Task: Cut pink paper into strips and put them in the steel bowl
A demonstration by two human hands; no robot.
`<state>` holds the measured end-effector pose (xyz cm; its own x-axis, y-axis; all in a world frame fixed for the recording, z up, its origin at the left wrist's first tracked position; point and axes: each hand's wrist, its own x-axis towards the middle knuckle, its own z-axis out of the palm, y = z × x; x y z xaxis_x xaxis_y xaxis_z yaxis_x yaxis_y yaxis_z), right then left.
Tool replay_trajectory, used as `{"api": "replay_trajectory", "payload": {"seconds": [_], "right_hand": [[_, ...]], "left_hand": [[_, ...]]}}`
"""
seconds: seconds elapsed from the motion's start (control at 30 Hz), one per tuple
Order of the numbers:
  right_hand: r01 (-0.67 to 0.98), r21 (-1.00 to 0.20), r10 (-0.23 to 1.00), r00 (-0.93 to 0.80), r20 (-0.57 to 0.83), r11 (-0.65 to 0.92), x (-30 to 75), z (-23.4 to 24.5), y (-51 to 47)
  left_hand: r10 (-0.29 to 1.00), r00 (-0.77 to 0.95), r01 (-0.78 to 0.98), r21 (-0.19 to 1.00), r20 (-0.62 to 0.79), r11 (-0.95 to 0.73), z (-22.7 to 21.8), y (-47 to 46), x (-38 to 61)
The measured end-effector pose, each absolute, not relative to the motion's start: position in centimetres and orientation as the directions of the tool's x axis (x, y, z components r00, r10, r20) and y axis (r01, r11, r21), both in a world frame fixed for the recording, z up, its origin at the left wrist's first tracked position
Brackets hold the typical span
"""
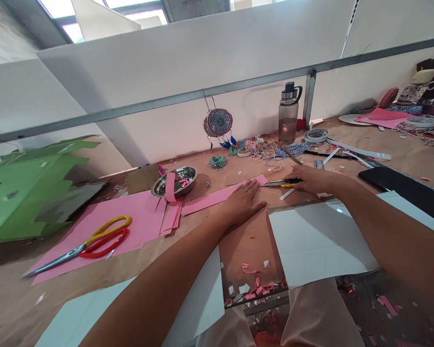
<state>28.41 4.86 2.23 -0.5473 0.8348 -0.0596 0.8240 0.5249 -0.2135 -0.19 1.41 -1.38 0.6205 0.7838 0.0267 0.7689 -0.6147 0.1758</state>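
My left hand [243, 203] lies flat, fingers stretched out, pressing on a long pink paper strip [210, 198] on the brown table. My right hand [310, 179] is closed on a yellow and black utility knife [280, 183], whose blade end sits at the strip's right end near the left fingertips. A white card sheet [318, 241] lies just below both hands.
Red and yellow scissors [94, 243] rest on pink paper sheets [94, 226] at left. A steel bowl [175, 180] holds pink scraps. A green cardboard piece [25, 188], a dreamcatcher [218, 123], a water bottle [288, 113], tape rolls [316, 135] and a black tablet [408, 188] surround the work.
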Motion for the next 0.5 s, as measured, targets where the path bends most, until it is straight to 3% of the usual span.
{"api": "replay_trajectory", "payload": {"seconds": [0.33,0.5], "right_hand": [[0.847,-0.200,0.854,-0.514,-0.077,0.492,28.04,2.72,4.36],[0.817,-0.274,0.845,-0.534,-0.025,0.508,28.26,2.02,4.82]], "left_hand": [[0.784,0.620,0.768,0.178,0.034,-0.616,-1.46,1.45,-0.20],[0.790,0.613,0.776,0.174,0.019,-0.606,-1.37,1.41,-0.13]]}}
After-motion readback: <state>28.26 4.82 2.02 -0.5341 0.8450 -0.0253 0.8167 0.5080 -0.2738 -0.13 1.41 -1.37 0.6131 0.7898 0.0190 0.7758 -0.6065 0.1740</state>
